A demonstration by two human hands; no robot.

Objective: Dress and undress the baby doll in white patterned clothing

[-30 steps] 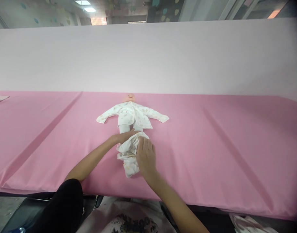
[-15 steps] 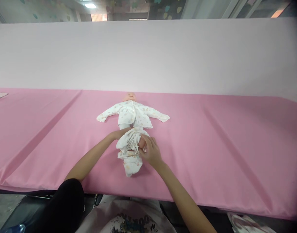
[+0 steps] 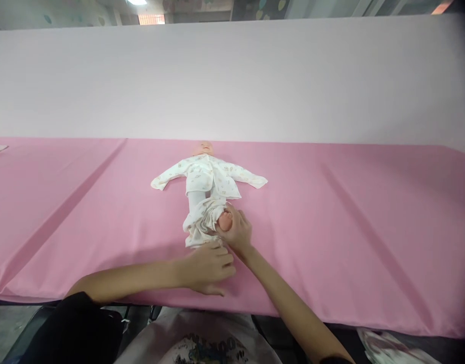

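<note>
Right hand point(image 3: 236, 231) pinches the doll's bare foot point(image 3: 225, 220) up, so the left hand point(image 3: 211, 266), at its 7 o'clock, fingers pressed together, grips the bunched trousers point(image 3: 200, 222).

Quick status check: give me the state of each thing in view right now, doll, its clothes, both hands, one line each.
Doll: lying face up on the pink tablecloth, arms spread.
Shirt: on the doll, front partly open.
Pants: bunched around the legs, not pulled up.
Doll's foot: bare, sticking out of the pants.
Right hand: closed around the doll's foot.
Left hand: resting at the lower end of the pants; grip unclear.
</note>
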